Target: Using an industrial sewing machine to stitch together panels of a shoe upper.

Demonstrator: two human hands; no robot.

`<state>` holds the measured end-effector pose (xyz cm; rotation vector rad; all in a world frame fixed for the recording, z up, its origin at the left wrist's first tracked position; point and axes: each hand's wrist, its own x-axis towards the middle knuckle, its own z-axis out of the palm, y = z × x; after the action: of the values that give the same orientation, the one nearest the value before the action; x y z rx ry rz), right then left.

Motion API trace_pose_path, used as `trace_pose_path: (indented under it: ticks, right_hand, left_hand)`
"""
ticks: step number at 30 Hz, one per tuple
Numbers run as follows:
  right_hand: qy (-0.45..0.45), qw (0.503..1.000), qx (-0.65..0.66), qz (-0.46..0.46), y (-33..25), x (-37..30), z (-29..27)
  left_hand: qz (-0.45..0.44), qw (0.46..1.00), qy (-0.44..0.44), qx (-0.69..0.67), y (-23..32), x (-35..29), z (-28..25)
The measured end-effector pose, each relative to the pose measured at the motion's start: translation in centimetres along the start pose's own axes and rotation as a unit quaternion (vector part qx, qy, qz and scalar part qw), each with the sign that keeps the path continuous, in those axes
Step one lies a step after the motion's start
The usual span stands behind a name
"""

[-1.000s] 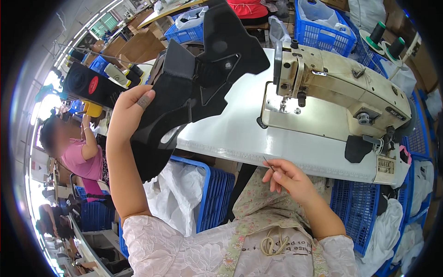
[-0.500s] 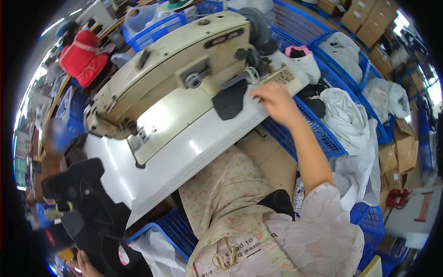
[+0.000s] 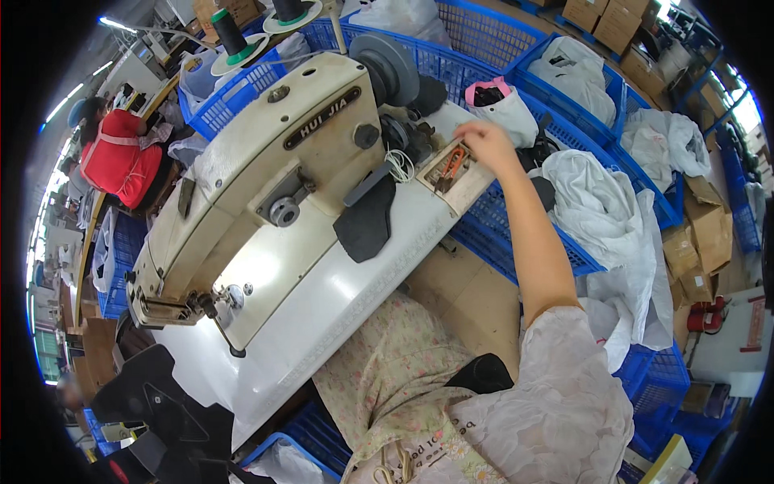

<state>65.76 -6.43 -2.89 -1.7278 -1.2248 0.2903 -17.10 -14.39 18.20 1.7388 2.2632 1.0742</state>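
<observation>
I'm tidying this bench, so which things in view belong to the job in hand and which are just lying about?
Probably in use:
sewing machine
large black piece, lower left
beige tray, at the right hand
orange-handled tool in it

Probably just lying about:
white sack, right
cardboard box, far right

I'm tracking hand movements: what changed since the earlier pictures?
The right hand moved right from the table's front edge to the tray, where an orange-handled tool now shows. The left hand, earlier gripping the black piece, is out of view. The sewing machine and black patch stayed put.
</observation>
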Motion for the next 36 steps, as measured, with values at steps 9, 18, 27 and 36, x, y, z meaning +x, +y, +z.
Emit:
trace_pose_path:
  ticks: [9,18,27,36]
  right_hand:
    - [0.030,0.939,-0.330,0.088,-1.2,14.4,4.5]
    - [-0.024,0.936,-0.304,0.175,-2.4,15.7,6.0]
    - [0.067,0.962,-0.184,0.188,-1.6,15.8,4.2]
    - [0.334,0.932,0.139,0.025,-9.5,3.7,-4.0]
  left_hand:
    - [-0.079,0.995,0.035,-0.044,2.3,-3.9,-0.7]
    - [-0.117,0.983,0.091,-0.109,23.0,-6.3,7.5]
    - [-0.082,0.963,0.092,-0.241,25.0,-1.0,10.9]
    - [-0.142,0.909,0.292,-0.260,0.4,-9.0,-4.5]
